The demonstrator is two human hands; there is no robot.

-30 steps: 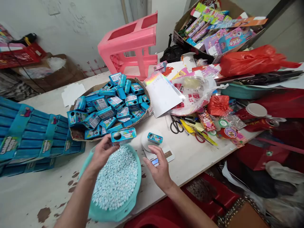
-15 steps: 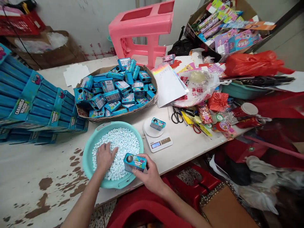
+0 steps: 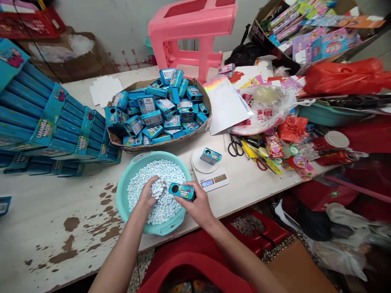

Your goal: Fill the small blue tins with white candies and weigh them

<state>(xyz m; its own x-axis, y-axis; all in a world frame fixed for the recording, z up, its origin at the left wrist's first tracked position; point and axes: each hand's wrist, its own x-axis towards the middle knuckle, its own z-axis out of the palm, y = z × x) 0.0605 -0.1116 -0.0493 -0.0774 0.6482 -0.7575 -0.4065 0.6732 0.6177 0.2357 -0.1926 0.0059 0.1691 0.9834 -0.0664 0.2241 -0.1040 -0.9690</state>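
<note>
Left hand [image 3: 147,196]: cupped, its curled fingers holding a small heap of pellets [image 3: 171,209] above the basin [image 3: 121,199].
Right hand [image 3: 199,205]: thumb and fingers clamped on the held box [image 3: 182,192] at its right end.
Spacing of hands: apart, with the heap and the box's left end just beside each other between them.
Held box: a slim rectangular block, glossy blue, lettered "CARAMELO MACIZO", above the right part of the basin; at its left end a dark round spot, which cannot be told as hole or print.
Pellets: small, rounded, white to pale blue, forming a loose granular bed.
Basin: smooth teal plastic, rounded, with a broad rim.
Scale [image 3: 222,179]: a white body bearing a round platform and a lit display; a second box [image 3: 210,156] of the same blue lies on the platform.
Cardboard tray [image 3: 165,146]: low-walled, brown, roughly oval, filled with a jumbled pile of blue boxes [image 3: 152,119].
Display cartons [image 3: 33,110]: blue printed board in long ridged rows, left of the tray.
Stool [image 3: 192,24]: pink moulded plastic with angular openings, behind the tray.
Tabletop [image 3: 244,189]: pale and flat, marked with irregular brown patches [image 3: 71,224] left of the basin.
</note>
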